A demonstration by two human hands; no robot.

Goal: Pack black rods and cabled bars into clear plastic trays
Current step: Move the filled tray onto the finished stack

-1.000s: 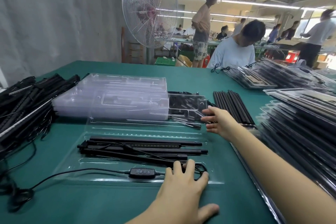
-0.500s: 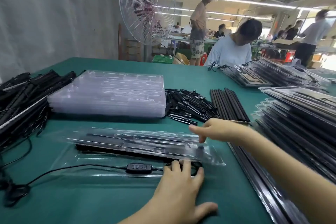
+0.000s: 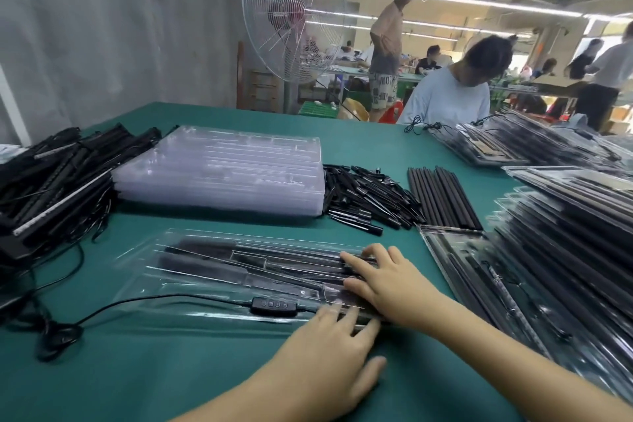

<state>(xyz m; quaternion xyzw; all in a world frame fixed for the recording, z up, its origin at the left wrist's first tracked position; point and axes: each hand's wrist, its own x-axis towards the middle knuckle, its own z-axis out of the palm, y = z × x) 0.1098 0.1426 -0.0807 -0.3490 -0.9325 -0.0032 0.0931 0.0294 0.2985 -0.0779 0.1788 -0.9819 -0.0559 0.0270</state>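
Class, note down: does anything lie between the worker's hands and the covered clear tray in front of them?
Nothing visible does. The right hand lies flat on the right end of the clear tray; fingers of the left hand touch its near edge.

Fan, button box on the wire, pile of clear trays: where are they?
Fan (image 3: 291, 10): head view, wire cage.
Button box (image 3: 274, 306): head view, its middle.
Pile of clear trays (image 3: 233, 161): head view, top tray.

Your left hand (image 3: 329, 353) blurs at the fingertips (image 3: 334, 312); the rods (image 3: 205, 246) under your clear lid (image 3: 154, 284) read only as dark smears.
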